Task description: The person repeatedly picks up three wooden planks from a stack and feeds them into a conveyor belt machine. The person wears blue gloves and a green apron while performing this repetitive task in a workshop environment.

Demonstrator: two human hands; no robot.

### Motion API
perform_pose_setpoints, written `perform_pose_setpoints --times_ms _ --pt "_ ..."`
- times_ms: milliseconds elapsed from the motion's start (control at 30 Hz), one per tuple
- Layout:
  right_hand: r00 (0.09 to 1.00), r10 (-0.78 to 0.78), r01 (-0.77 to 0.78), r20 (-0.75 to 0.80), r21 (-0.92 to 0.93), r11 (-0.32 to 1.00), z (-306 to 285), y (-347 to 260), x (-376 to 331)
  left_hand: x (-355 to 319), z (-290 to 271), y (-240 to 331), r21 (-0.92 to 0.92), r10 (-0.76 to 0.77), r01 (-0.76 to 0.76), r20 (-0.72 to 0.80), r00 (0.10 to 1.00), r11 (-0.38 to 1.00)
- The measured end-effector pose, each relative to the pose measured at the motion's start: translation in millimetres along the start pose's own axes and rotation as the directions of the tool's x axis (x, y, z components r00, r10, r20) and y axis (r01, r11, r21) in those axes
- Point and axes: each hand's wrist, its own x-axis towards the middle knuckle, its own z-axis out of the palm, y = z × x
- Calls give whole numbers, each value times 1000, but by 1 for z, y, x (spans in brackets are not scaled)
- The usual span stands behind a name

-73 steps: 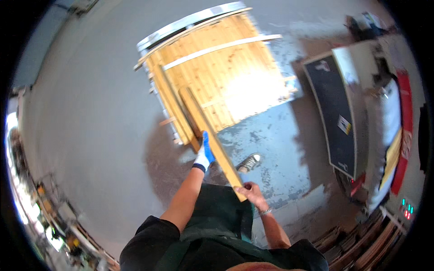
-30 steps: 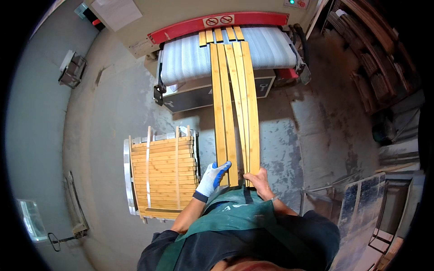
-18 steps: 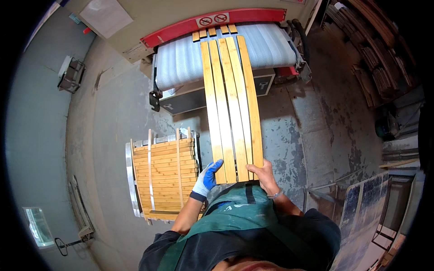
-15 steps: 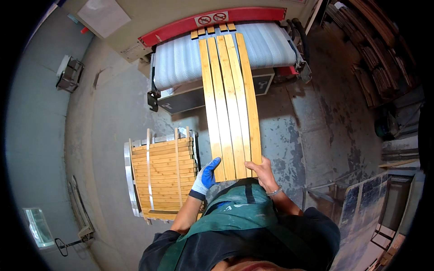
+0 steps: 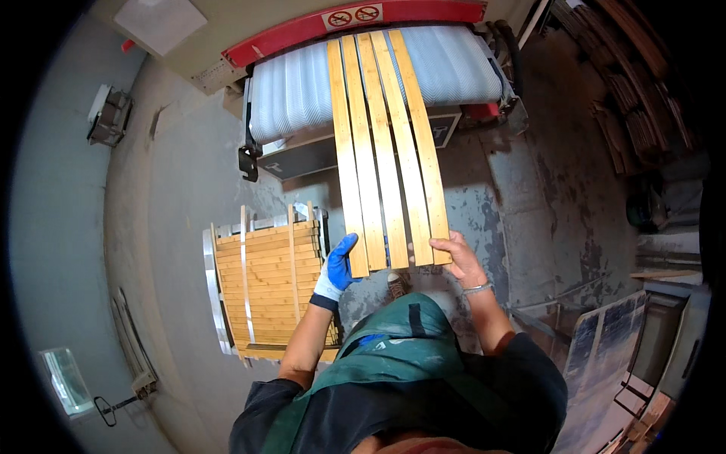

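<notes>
Gripping five long wooden strips (image 5: 383, 144) by their near ends, with the fingers of the gloved left hand (image 5: 338, 268) pinching the leftmost edge and those of the bare right hand (image 5: 464, 263) grasping the rightmost, thumbs on top. Lying straight ahead of both, about equally near to each, long axis pointing away, slightly fanned with narrow gaps between. Reaching over the pale conveyor belt (image 5: 291, 94) to just short of the red bar (image 5: 283, 36); hard to tell whether touching the belt at the far ends. Leaving bare belt on either side, and bridging the grey floor (image 5: 476, 197) between belt and fingers. Passing right of the stack of boards (image 5: 268, 276), and well apart from the upright panel (image 5: 601, 340) at far right.
</notes>
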Motion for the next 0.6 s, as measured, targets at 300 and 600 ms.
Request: perform_pose_setpoints --times_ms 300,600 --pt "991 -29 6 131 172 985 -7 -20 40 38 7 24 -33 15 -13 69 998 999" --pt "971 -11 -38 240 196 980 -30 -34 90 83 -2 49 -153 67 -33 224 972 988"
